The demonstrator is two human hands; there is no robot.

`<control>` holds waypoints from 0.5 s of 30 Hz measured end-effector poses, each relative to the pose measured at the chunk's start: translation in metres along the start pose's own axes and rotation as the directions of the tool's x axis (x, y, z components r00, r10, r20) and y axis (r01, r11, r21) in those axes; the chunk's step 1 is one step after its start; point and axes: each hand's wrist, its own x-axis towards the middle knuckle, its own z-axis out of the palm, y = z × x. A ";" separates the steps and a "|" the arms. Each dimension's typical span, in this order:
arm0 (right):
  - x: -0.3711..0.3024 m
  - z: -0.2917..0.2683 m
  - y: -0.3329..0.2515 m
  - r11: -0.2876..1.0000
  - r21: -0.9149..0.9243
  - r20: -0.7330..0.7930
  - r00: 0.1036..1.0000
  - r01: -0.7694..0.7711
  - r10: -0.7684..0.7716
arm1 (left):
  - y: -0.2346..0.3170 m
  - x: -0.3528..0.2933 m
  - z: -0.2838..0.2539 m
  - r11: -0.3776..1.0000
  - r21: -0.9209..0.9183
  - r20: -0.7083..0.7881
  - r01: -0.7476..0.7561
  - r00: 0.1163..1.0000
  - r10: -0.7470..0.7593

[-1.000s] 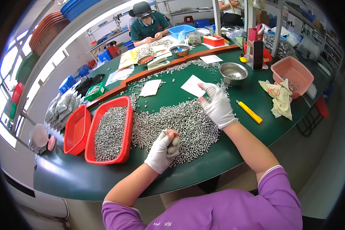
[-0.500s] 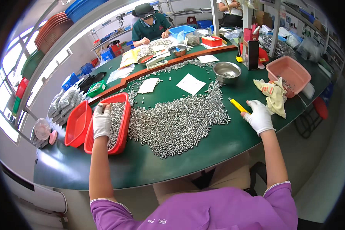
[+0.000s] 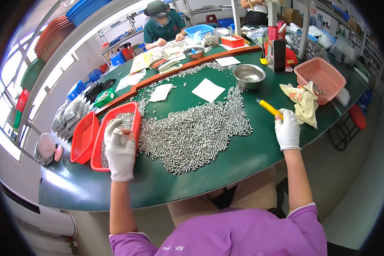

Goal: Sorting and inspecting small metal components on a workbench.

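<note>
My left hand (image 3: 120, 149), in a white glove, is raised over the near side of a red plastic tray (image 3: 136, 128). Its fingers are curled but apart, and no held thing shows between them. Small silvery metal parts (image 3: 126, 117) lie in that tray. My right hand (image 3: 288, 131), also gloved, is closed around a yellow utility knife (image 3: 269, 107) whose front end points to the far left, above the green table (image 3: 243, 158). Between my hands spreads a wide heap of the same metal parts (image 3: 192, 136).
A second red tray (image 3: 84, 138) stands at the left. Beyond the heap are white papers (image 3: 208, 90) and a steel bowl (image 3: 249, 77). At right lie a cream cloth (image 3: 304, 102), a pink basin (image 3: 322, 72) and an upright phone (image 3: 279, 57). A co-worker (image 3: 164, 27) sits across a wooden divider (image 3: 166, 76).
My left hand has lifted off the parts in the red tray and drawn nearer to me, its fingers spreading. My right hand has turned more upright, still holding the knife.
</note>
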 end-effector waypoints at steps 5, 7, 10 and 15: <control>-0.045 -0.041 -0.035 0.726 0.663 0.221 0.974 -0.185 0.047 | 0.064 -0.068 0.013 0.973 0.035 0.249 -0.229 0.945 0.214; -0.076 -0.075 -0.077 0.688 0.683 0.434 0.894 -0.247 -0.111 | 0.063 -0.091 0.015 0.993 -0.010 0.352 -0.115 0.929 0.111; -0.113 -0.080 -0.094 0.725 0.688 0.519 0.719 -0.029 -0.463 | 0.064 -0.106 0.017 0.999 0.025 0.465 -0.043 0.885 0.027; -0.139 -0.068 -0.102 0.756 0.655 0.647 0.527 -0.012 -0.552 | 0.060 -0.118 0.023 0.996 0.057 0.515 0.068 0.853 -0.088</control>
